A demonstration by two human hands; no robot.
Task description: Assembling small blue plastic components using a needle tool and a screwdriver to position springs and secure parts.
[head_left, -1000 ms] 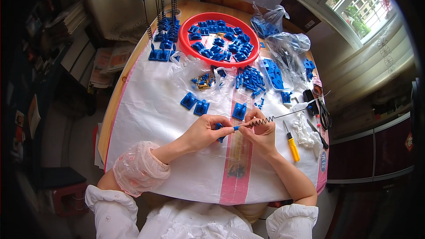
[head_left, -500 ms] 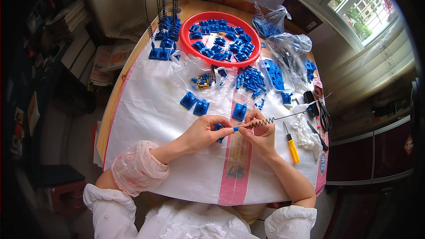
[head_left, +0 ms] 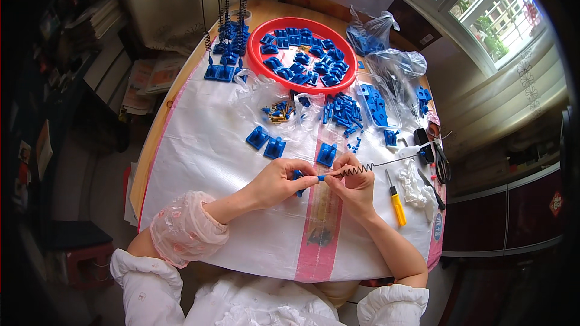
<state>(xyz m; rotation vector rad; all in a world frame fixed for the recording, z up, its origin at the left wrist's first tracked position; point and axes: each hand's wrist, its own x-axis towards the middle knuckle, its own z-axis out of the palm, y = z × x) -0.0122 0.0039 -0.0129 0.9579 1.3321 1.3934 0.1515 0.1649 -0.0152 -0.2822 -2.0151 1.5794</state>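
Observation:
My left hand (head_left: pixel 283 182) is closed around a small blue plastic part (head_left: pixel 298 176), mostly hidden behind the fingers. My right hand (head_left: pixel 354 190) pinches a thin black spring rod (head_left: pixel 393 162), coiled near the fingers and straight toward its blue tip on the right. A short blue sleeve (head_left: pixel 321 178) bridges the gap between both hands, in line with the rod. Just beyond them on the sheet sit a blue base piece (head_left: pixel 327 154) and two similar blue base pieces (head_left: pixel 266 140).
A red tray (head_left: pixel 251 54) of blue parts stands at the back, beside upright spring rods (head_left: pixel 223 24). Blue tubes (head_left: pixel 344 113), brass pieces (head_left: pixel 279 111) and a clear box (head_left: pixel 396 122) lie mid-table. A yellow screwdriver (head_left: pixel 397 206) and scissors (head_left: pixel 443 165) are at right.
Both hands keep nearly the same hold, with the rod and blue sleeve between them. The whole view has shifted slightly.

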